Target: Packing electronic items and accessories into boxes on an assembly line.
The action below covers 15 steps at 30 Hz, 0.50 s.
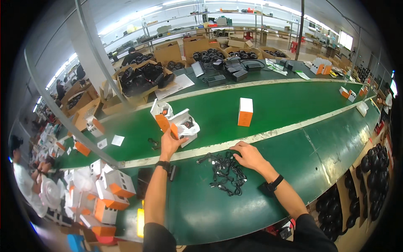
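My left hand (170, 143) grips the near side of an open white and orange box (189, 128), fingers on its orange flap and thumb toward its front. A dark round item lies in white lining inside it. Another open white and orange box (161, 110) stands just behind, touching or nearly so. On the near worktop lies a tangled pile of thin black cables (226, 174). My right hand (251, 156) reaches over the pile's upper right edge, thumb and fingers apart near a cable end. Whether it touches that cable I cannot tell.
A closed white and orange box (245, 112) stands on the green conveyor belt (285, 98). Many similar boxes (111, 191) pile up at left, beside a metal post (98, 138). Behind the belt are cartons (140, 80) of black parts. A person (27, 180) is at far left.
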Each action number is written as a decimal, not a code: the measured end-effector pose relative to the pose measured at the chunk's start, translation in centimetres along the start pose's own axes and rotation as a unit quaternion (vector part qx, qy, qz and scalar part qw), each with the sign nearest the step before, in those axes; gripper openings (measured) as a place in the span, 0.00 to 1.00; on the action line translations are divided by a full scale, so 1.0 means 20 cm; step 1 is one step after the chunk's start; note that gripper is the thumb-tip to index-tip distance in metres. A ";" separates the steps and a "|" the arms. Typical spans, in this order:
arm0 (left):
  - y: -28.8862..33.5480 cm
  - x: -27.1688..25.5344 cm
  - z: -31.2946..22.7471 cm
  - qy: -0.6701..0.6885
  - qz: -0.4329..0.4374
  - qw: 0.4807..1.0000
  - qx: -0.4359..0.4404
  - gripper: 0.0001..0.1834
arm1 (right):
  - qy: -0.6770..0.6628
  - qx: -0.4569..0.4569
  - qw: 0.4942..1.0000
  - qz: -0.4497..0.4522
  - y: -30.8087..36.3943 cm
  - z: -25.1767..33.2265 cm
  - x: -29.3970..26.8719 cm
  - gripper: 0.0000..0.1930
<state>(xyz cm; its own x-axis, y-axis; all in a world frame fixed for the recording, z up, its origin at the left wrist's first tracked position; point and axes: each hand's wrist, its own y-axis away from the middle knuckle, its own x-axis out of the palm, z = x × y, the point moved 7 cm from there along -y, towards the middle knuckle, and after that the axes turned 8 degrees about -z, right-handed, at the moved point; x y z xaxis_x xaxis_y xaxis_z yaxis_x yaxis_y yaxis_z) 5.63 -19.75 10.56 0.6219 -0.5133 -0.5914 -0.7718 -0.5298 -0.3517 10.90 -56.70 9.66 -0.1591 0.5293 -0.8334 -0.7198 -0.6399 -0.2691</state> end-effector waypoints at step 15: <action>1.37 -0.59 -0.06 0.215 -0.050 0.968 -0.122 0.46 | 0.006 -0.088 0.994 -0.070 -0.05 0.15 -0.10 0.06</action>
<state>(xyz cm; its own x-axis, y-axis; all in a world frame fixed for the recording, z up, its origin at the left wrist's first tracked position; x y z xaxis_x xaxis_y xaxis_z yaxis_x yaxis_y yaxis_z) -22.75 -29.05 8.76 0.7305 -0.6565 -0.1882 -0.6827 -0.7086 -0.1782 9.94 -55.49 13.02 -0.0575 0.6135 -0.7876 -0.6052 -0.6488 -0.4613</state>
